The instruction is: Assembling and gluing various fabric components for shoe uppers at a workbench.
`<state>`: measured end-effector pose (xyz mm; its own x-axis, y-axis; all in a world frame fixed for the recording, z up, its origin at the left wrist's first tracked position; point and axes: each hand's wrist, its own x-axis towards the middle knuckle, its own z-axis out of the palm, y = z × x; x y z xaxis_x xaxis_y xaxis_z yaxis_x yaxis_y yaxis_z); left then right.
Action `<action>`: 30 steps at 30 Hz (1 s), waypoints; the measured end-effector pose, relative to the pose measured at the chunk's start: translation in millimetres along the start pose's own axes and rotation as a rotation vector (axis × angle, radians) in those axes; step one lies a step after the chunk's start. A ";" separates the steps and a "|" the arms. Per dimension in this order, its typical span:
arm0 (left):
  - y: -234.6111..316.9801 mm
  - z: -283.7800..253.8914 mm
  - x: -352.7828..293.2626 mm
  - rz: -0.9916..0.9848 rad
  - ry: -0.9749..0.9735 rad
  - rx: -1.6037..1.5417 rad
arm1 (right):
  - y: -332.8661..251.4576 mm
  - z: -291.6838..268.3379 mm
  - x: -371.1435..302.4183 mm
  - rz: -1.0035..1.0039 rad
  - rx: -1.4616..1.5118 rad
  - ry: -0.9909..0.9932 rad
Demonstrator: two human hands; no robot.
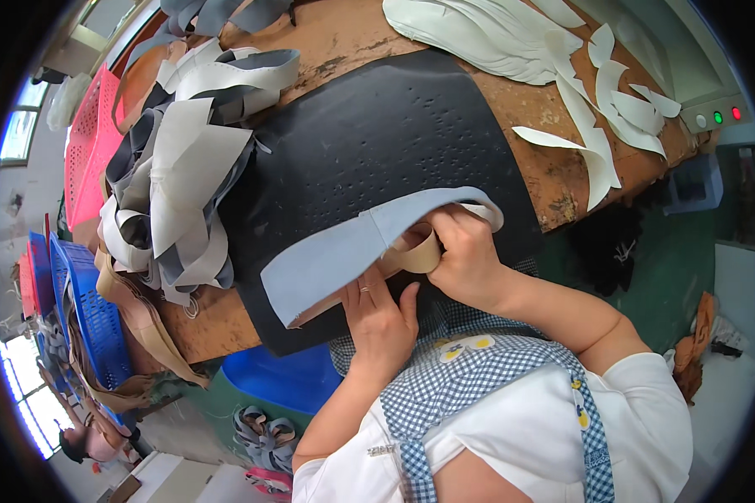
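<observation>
Nearest me: my blue-and-white checked cloth apron (432, 390) with its flower patch. Past it, my left hand (382, 323), fingertips tucked at the lower edge of a pale blue, curved, flat strip of leather-like material (331, 256); thumb stands apart from the other fingers. Tips hidden, so can't tell whether they pinch. My right hand (470, 256) has its fingers curled in and clamped on the strip near its right-hand bend. A narrow beige band (419, 256) loops between my hands, below the blue face; can't tell if it's the same piece.

The strip is held at the near side of a black, pitted, rubber-looking mat (369, 117), slanting, left end lower, with a seam across its middle. Handling, my guess: light, soft, floppy, not fragile, maybe a bit slick on the smooth face. Best hold is both edges near the seam, or one hand at each end, so it doesn't sag or twist.

Under the mat, a worn brown wooden bench (528, 126). Left on it: a heap of grey and white limp strips (180, 172). Right, farther: thin white curved cut pieces (478, 38). Beyond the heap, a pink perforated plastic basket (88, 147).
</observation>
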<state>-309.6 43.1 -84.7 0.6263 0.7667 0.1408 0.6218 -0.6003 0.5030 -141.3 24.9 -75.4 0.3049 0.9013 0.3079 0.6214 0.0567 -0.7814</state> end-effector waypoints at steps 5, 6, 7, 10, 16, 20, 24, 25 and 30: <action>-0.4 -5.7 7.3 0.119 -0.073 0.092 | 1.9 3.2 3.3 -0.040 -0.083 -0.006; -0.9 -5.0 7.9 0.121 -0.076 0.089 | 1.4 3.6 4.3 -0.044 -0.094 0.006; -1.4 -4.6 7.9 0.146 -0.106 0.162 | 0.8 4.2 4.9 -0.049 -0.103 0.019; -1.5 -2.9 6.0 0.167 -0.152 0.248 | -0.7 4.7 4.3 -0.055 -0.148 0.022; 3.6 -10.1 11.4 0.183 -0.190 0.306 | -12.6 -21.9 8.8 0.072 0.032 0.011; 0.6 -11.3 10.4 0.191 -0.195 0.276 | -0.8 -36.9 6.4 0.116 -0.036 0.015; -2.3 -12.5 8.5 0.165 -0.250 0.221 | 3.2 -40.9 10.2 0.159 -0.004 -0.038; -1.6 -14.2 10.5 0.167 -0.259 0.219 | 4.1 -42.2 10.1 0.145 -0.034 -0.059; 3.0 -16.3 16.7 0.183 -0.223 0.269 | 6.0 -42.9 14.8 0.111 -0.051 -0.052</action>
<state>-305.0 57.8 -66.9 0.8066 0.5911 0.0042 0.5727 -0.7833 0.2416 -102.1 20.2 -52.2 0.3364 0.9221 0.1914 0.6226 -0.0653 -0.7798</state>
